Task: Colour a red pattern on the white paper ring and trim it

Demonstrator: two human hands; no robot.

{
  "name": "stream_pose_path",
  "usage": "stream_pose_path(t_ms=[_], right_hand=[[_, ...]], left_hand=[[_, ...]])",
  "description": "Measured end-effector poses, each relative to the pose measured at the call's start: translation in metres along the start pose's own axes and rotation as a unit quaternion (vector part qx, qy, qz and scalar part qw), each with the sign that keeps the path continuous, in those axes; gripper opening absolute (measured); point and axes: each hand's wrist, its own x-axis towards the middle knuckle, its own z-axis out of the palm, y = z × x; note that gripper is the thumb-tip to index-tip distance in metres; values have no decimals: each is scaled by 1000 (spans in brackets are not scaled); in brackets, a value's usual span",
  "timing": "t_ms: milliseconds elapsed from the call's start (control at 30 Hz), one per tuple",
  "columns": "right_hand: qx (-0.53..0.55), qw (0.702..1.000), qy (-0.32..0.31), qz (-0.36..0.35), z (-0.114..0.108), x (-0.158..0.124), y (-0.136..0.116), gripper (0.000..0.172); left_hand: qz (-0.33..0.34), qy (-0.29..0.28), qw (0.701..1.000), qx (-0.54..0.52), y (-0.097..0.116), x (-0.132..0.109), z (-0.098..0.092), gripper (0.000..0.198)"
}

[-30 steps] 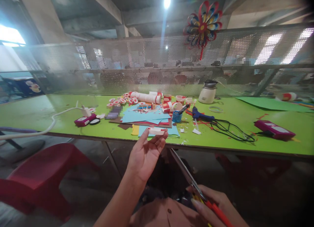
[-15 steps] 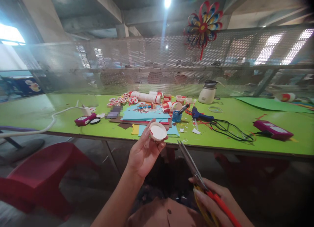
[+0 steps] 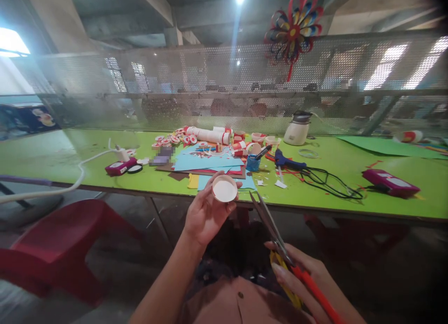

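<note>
Between the fingers of my left hand (image 3: 206, 217) is a shallow round paper cup bottom (image 3: 224, 189), its white inside turned toward me. My right hand (image 3: 301, 272) is closed around the handles of a pair of scissors (image 3: 271, 221), one handle red and the other yellow. The blades are slightly parted and point up and left, a short way right of the cup bottom and not touching it. Both hands are in front of the table's near edge. Beyond them lie blue paper sheets (image 3: 206, 160) and several cut red-and-white paper cups (image 3: 239, 149).
On the green table (image 3: 332, 175) stand a white jug (image 3: 297, 129), a blue glue gun (image 3: 289, 162) with a black cord, a blue pen holder (image 3: 253, 163) and purple power sockets (image 3: 390, 182). A mesh screen (image 3: 203, 81) runs behind. A red chair (image 3: 66, 226) stands at left.
The cup bottom has tilted so its inside faces me more fully. The scissors have shifted slightly up and left, their blades now a little further apart.
</note>
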Motion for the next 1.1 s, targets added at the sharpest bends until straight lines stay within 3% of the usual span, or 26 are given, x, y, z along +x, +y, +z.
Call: stream_pose_path(t_ms=[300,533,833,967,1100], right_hand=[[1,1000,-1,17,2,-3,1,46],[12,998,-50,25,-15,1,-10,48],[69,995,-66,42,-2,0,-19,48],[50,994,-92,44,2,-4,-10,46],[44,990,-125,49,0,-2,8,48]], left_hand=[[8,10,1000,20,2,0,0,39],[-55,55,997,-9,4,5,1,25],[-48,191,979,-58,6,3,8,19],[-41,212,974,-62,4,3,3,15],[-31,198,979,-46,-2,3,-5,15]])
